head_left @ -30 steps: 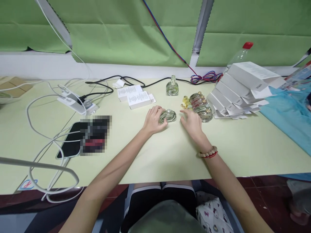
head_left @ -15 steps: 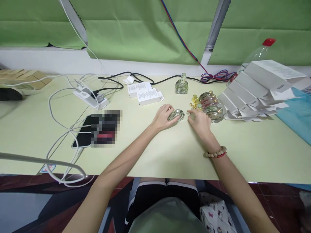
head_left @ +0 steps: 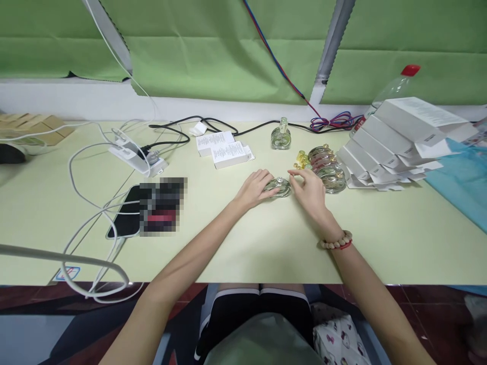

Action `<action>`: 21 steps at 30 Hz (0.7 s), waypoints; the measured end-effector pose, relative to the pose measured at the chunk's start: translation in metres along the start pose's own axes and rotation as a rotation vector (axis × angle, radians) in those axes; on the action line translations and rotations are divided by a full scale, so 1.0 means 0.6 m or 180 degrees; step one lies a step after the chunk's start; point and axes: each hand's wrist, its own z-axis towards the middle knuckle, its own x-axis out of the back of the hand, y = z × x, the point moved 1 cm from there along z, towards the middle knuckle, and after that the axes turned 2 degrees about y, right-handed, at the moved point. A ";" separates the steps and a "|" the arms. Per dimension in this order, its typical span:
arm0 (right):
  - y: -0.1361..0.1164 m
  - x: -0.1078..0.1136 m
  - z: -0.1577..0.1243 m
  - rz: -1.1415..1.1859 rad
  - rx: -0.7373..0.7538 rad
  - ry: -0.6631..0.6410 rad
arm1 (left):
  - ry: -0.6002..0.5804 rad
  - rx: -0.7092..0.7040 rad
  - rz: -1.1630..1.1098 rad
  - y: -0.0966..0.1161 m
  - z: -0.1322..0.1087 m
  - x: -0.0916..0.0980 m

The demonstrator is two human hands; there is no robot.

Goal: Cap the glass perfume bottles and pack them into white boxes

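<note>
A round clear glass bottle (head_left: 280, 186) stands on the pale green table (head_left: 243, 238) in front of me. My left hand (head_left: 255, 187) is wrapped round its left side and holds it. My right hand (head_left: 311, 191) is at the bottle's right side, its fingers curled in a pinch near the neck; I cannot make out whether anything is between them. Just right of that hand lie several more glass bottles (head_left: 327, 167) and small gold caps (head_left: 302, 158). Another bottle (head_left: 281, 137) stands upright farther back.
A fanned stack of flat white cartons (head_left: 395, 147) and a plastic bottle with a red cap (head_left: 393, 86) sit at the right. Two small white boxes (head_left: 226, 148) lie behind my left hand. A power strip (head_left: 137, 154), cables and a phone (head_left: 131, 218) occupy the left.
My right hand has moved left from the gold caps to the bottle that my left hand holds. The left hand has stayed on the bottle.
</note>
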 end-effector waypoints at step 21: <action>-0.023 -0.005 0.007 0.2117 0.0108 -0.0254 | -0.0032 0.0023 -0.0146 -0.005 0.000 -0.006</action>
